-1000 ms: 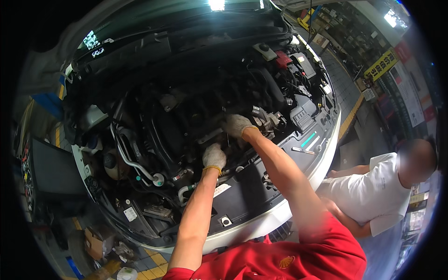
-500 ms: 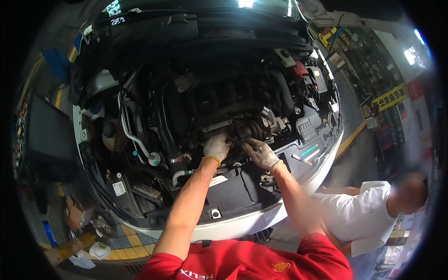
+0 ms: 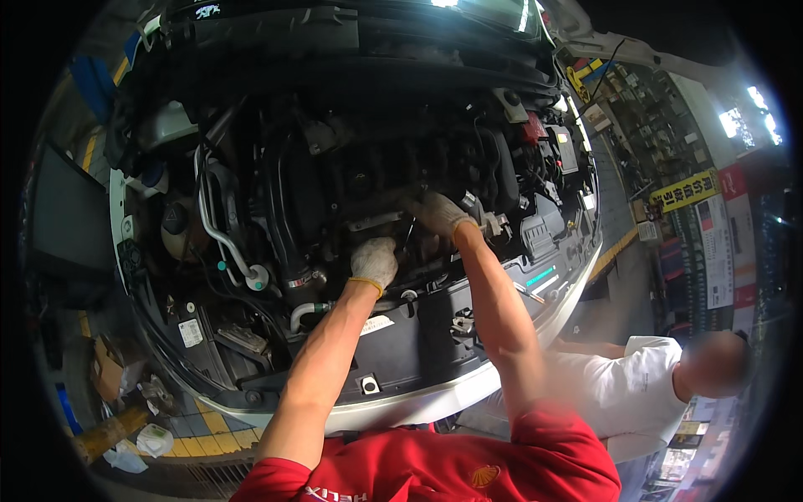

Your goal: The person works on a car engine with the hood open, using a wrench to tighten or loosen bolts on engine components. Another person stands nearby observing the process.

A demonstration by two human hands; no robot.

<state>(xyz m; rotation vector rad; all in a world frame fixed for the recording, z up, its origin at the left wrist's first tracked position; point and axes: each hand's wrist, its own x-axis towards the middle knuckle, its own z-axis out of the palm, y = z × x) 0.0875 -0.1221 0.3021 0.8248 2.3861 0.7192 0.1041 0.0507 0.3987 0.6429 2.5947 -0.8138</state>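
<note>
Both my hands wear whitish knitted gloves with yellow cuffs and reach into the front of a car's engine bay. My left hand (image 3: 374,262) is curled low in front of the dark engine (image 3: 368,180); its fingertips are hidden among the parts. Higher and to the right, my right hand (image 3: 446,215) is closed near the front edge of the engine cover, its grip dark and blurred. A thin shiny rod (image 3: 410,231) stands between the two hands, below the right hand's fingers. I cannot make out what either hand holds.
A dark front panel (image 3: 418,343) and the white bumper edge (image 3: 401,410) lie below my forearms. The battery (image 3: 567,151) is at the right, a coolant tank (image 3: 178,233) at the left. A person in a white shirt (image 3: 623,389) is close by on the right.
My right hand has moved up and slightly left, farther over the engine. My left hand sits slightly lower left in the view, which has itself shifted. The thin rod now shows between them.
</note>
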